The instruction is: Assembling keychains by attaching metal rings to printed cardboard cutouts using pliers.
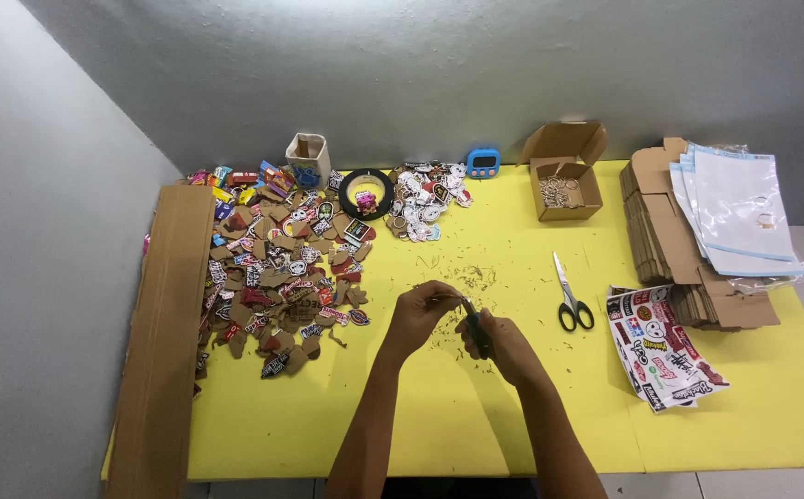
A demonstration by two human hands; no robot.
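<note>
Against the left edge of the yellow tabletop [513, 407], a long brown cardboard strip [163, 342] lying lengthwise. Just right of it, a wide heap of cut sticker pieces [282, 268], some face up, some showing brown backs. Behind the heap, a small cardboard cup [308, 159], a black tape roll [366, 193] and a second, smaller pile of stickers [425, 200], then a blue timer [483, 163] near the wall. At centre, left hand [417, 319] with grip closed in a pinch on a small thin piece [445, 298], too small to tell its kind. Touching it, right hand [503, 344] with grip closed around a dark-handled tool [476, 328], its tip meeting the small piece just above scattered paper shavings [471, 275]. Further right, an open cardboard box [565, 171] with metal rings inside, black-handled scissors [570, 298] lying flat, printed sticker sheets [662, 356], and a stack of flat cardboard [688, 259] topped with clear bags [739, 212]
</note>
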